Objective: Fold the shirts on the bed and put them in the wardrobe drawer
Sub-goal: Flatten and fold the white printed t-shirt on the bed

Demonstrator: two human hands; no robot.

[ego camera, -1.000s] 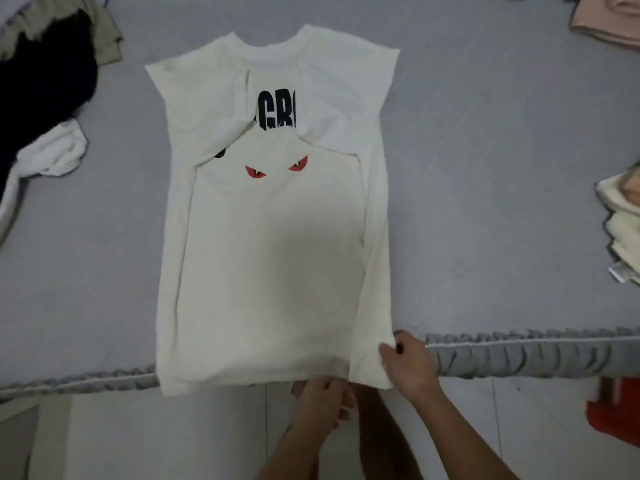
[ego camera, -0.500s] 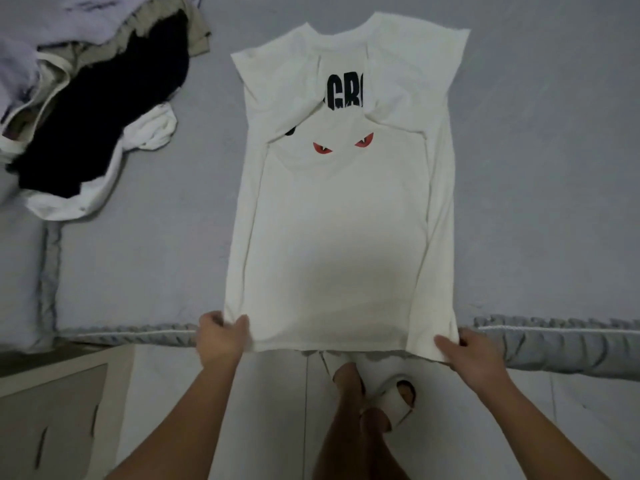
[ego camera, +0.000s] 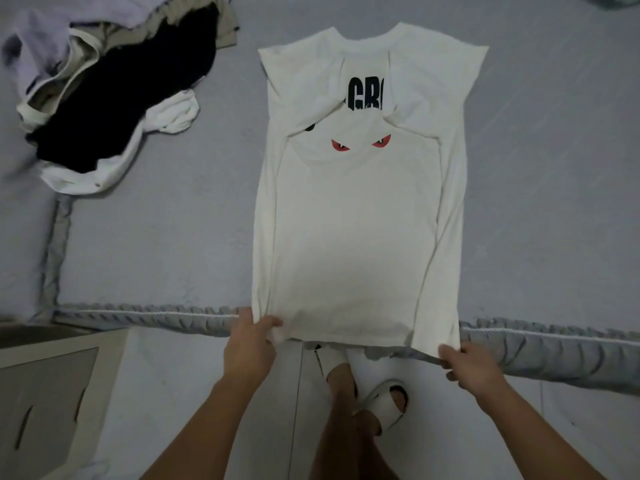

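Observation:
A white T-shirt point(ego camera: 360, 230) with black letters and two red eyes lies flat on the grey bed point(ego camera: 166, 237), both sides and sleeves folded inward. Its hem hangs just over the bed's near edge. My left hand point(ego camera: 251, 344) pinches the hem's left corner, thumb on top. The hem's right corner is pinched by my right hand point(ego camera: 472, 367). No wardrobe or drawer is in view.
A heap of unfolded clothes point(ego camera: 114, 98), black, white, beige and lilac, lies at the bed's far left. A pale cabinet point(ego camera: 52, 393) stands at the lower left beside the bed. My feet in white slippers point(ego camera: 384, 407) stand on the pale floor under the hem.
My left hand went from the hem's middle to its left corner and took hold. The right hand stays at the right corner. The view has shifted, bringing the clothes heap in.

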